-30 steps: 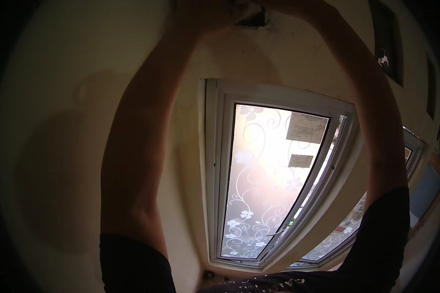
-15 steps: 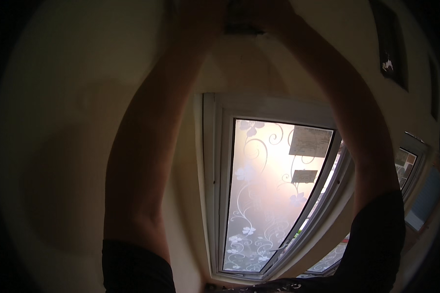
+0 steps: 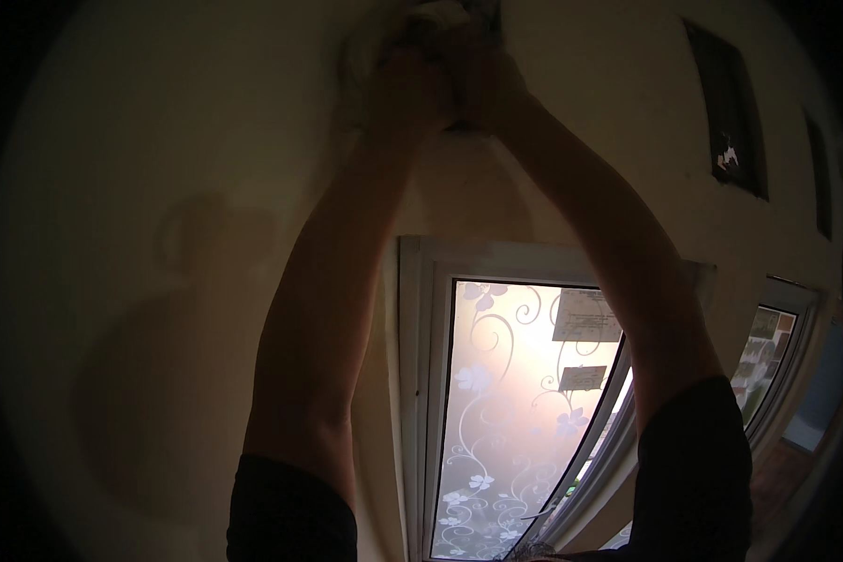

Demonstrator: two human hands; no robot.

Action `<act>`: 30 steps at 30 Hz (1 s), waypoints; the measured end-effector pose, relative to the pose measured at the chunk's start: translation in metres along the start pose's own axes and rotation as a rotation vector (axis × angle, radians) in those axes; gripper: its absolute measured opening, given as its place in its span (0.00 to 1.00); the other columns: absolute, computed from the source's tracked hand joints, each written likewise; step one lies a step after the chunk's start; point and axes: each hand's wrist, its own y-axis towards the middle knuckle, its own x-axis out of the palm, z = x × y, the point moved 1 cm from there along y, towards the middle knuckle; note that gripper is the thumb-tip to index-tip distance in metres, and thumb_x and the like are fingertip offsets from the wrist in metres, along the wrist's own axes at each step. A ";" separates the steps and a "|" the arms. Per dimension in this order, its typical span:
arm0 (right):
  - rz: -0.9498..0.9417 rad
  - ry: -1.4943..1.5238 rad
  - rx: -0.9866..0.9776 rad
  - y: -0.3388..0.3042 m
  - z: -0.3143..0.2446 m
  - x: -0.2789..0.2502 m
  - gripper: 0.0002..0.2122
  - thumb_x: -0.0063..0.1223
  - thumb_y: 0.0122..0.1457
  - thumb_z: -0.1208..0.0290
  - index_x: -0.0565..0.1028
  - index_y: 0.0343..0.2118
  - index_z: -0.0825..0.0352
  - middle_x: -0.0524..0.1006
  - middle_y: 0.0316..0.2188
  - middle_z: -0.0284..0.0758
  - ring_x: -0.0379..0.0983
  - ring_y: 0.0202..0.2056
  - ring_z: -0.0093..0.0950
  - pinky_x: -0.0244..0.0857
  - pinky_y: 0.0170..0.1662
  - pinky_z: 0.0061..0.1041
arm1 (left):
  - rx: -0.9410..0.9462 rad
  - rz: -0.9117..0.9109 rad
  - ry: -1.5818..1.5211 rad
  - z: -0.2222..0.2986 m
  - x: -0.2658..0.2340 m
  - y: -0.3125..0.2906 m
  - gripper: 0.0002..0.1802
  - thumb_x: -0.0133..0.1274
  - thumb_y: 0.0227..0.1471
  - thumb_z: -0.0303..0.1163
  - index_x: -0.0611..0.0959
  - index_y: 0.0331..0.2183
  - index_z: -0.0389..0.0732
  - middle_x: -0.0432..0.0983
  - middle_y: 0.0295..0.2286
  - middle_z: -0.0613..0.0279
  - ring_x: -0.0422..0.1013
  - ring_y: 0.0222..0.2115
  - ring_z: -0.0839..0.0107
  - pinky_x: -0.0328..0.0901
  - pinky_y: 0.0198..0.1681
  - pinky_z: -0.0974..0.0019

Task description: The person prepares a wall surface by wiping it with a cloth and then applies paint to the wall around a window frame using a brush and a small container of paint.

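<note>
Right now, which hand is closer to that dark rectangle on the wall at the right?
The right. The right hand is left of the dark rectangle; the left hand is farther left, beside the right one.

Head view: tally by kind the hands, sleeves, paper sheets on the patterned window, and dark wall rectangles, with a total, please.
Left hand and right hand: 2
Left sleeve and right sleeve: 2
Larger paper sheet and smaller paper sheet: 2
Larger dark rectangle and smaller dark rectangle: 2
Total: 8
</note>
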 end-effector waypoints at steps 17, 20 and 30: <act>-0.576 0.221 -0.104 0.040 0.031 -0.034 0.13 0.51 0.52 0.67 0.79 0.34 0.72 0.79 0.32 0.47 0.76 0.34 0.37 0.69 0.42 0.35 | -0.324 0.033 -0.450 0.020 -0.043 -0.013 0.21 0.50 0.47 0.23 0.74 0.46 0.30 0.76 0.37 0.38 0.72 0.40 0.43 0.66 0.45 0.49; -0.627 0.522 -0.001 0.049 0.039 -0.038 0.20 0.44 0.58 0.58 0.80 0.33 0.73 0.80 0.32 0.48 0.76 0.35 0.38 0.67 0.42 0.37 | -0.404 0.005 -0.488 0.012 -0.029 -0.010 0.22 0.49 0.48 0.23 0.74 0.48 0.32 0.76 0.38 0.37 0.72 0.40 0.42 0.67 0.45 0.50; -0.585 0.707 0.309 0.049 0.017 -0.042 0.37 0.33 0.64 0.40 0.71 0.52 0.79 0.70 0.54 0.56 0.63 0.58 0.46 0.57 0.59 0.39 | -0.161 0.174 -0.426 0.012 0.019 0.009 0.20 0.50 0.50 0.28 0.75 0.47 0.33 0.74 0.42 0.37 0.70 0.45 0.44 0.67 0.46 0.53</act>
